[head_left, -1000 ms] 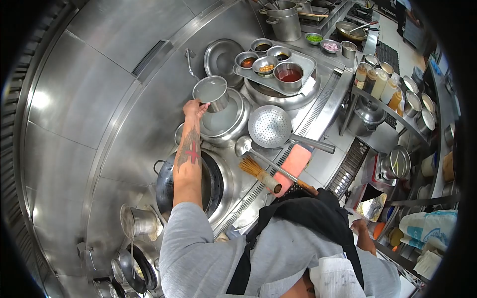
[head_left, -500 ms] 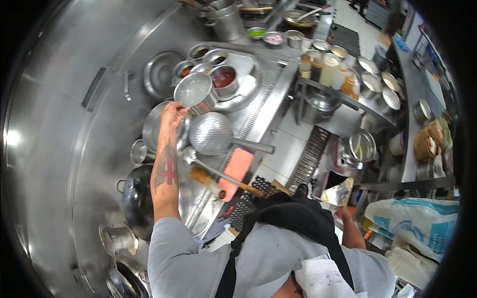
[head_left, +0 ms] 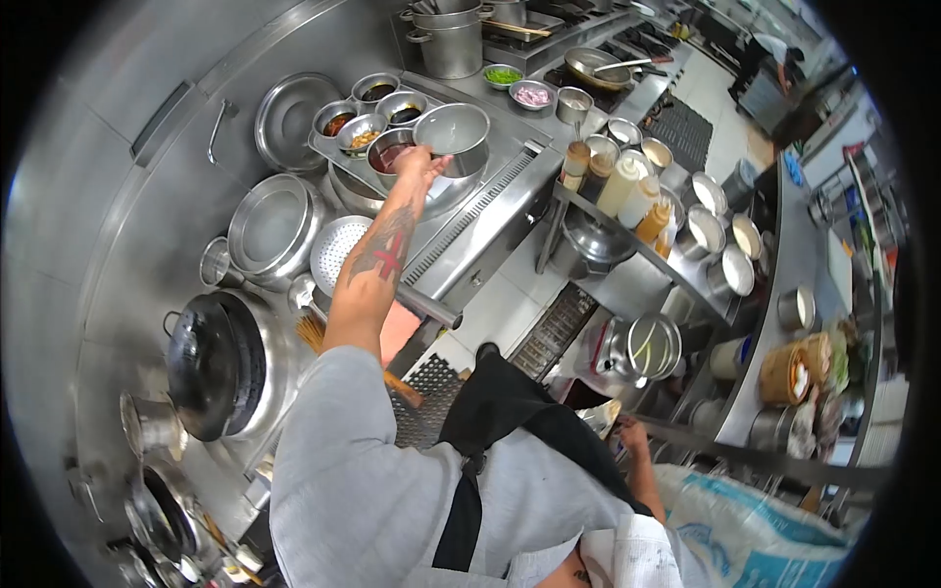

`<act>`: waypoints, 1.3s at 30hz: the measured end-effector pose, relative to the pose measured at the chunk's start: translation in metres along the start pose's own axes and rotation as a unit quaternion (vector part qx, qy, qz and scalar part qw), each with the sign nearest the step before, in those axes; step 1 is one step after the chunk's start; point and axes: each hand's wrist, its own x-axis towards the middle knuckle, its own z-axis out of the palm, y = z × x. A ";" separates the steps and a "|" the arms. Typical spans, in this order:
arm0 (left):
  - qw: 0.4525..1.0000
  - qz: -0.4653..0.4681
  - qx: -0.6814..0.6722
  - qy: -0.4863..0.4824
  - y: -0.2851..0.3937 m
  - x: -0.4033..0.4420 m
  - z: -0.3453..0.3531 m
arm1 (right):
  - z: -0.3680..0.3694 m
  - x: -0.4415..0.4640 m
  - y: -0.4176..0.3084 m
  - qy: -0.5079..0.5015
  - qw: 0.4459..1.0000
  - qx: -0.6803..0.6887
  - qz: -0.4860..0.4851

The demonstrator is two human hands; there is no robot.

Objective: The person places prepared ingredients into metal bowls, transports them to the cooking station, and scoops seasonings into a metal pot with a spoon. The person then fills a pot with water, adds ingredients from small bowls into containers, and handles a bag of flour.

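Note:
My left hand (head_left: pixel 421 169) is stretched forward, closed on the near rim of a steel pot (head_left: pixel 470 147) that looks to hold a clear liquid. The pot is at the right side of a metal tray (head_left: pixel 319 145), beside a pot of dark red sauce (head_left: pixel 382 157) that my hand partly covers. Behind the sauce stand several small bowls with dark sauces and a bowl of yellowish bits (head_left: pixel 362 131). My right hand (head_left: pixel 632 431) is low at my right side, fingers curled, near a foil-covered thing (head_left: pixel 600 417); what it holds, if anything, is hidden.
A perforated ladle (head_left: pixel 338 253) with a long handle and a large covered pot (head_left: pixel 265 230) lie left of my arm. A black wok (head_left: pixel 206 363) is nearer. Squeeze bottles (head_left: pixel 619 186) line a shelf to the right. A person (head_left: pixel 774 64) is far off at upper right.
My left hand has carried the steel pot rightward, from the front of the tray to its right side past the red sauce. The view has shifted and turned.

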 end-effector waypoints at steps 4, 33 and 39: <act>0.999 0.026 -0.023 0.000 -0.024 0.038 0.032 | -0.021 0.042 -0.036 -0.004 0.973 -0.231 0.000; 0.889 0.232 -0.162 0.361 -0.082 0.164 0.101 | -0.104 0.260 -0.643 -0.292 0.911 -0.116 -0.266; 0.880 0.198 -0.101 0.419 -0.107 0.188 0.094 | -0.107 0.286 -0.662 -0.322 0.892 -0.118 -0.295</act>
